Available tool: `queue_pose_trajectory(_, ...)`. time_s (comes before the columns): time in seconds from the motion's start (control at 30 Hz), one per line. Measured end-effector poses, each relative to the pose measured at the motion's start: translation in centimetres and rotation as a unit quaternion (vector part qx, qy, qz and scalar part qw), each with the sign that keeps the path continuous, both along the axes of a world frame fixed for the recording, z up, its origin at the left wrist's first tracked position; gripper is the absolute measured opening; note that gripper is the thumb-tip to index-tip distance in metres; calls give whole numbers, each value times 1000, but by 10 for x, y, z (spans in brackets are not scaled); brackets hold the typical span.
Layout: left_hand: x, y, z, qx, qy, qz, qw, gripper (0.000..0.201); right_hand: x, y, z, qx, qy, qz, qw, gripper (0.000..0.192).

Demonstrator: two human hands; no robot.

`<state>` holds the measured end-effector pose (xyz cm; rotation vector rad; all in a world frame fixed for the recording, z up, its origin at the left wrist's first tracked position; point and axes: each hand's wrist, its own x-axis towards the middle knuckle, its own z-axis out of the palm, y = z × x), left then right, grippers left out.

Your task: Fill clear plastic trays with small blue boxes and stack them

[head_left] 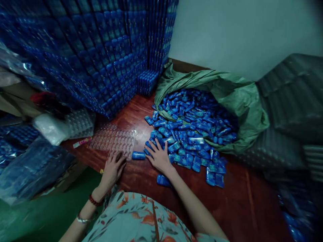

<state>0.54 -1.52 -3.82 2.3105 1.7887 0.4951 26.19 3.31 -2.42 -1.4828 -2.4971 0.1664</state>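
My right hand (160, 158) reaches over the near left edge of a heap of small blue containers (184, 134), with its fingers spread on top of some of them. One blue container (138, 155) lies on its side between my two hands. Another single container (163, 180) rests on the table beside my right wrist. At the near edge of a clear plastic tray with rows of moulded hollows (113, 139) is my left hand (115, 167), its fingers apart and slightly bent. Its fingertips touch or hover over the tray's rim; I cannot tell which.
A green sack (242, 101) lies with its mouth facing me, spilling containers onto the reddish wooden table (239, 201). Tall stacks of blue packs (101, 60) rise at back left. Grey stacked trays (292, 97) stand right. A pink-and-yellow tube (82, 142) and plastic-wrapped bundles (35, 168) are left.
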Motion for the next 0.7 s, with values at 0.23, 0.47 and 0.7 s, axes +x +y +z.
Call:
queue_pose_trajectory(0.23,11,-42,-15,-14,-34,-55,998,32,19,60,6,35,-6,-21,999,40)
queue_pose_trajectory(0.47,17,-52,-29,-50,-78,-106,990,35,-8,11,9,-19,0,143,989,42)
queue_pose_trajectory(0.7,10,-57,-21,-170,-101,-199,960,45,-26,24,8,-38,-77,81,993,40)
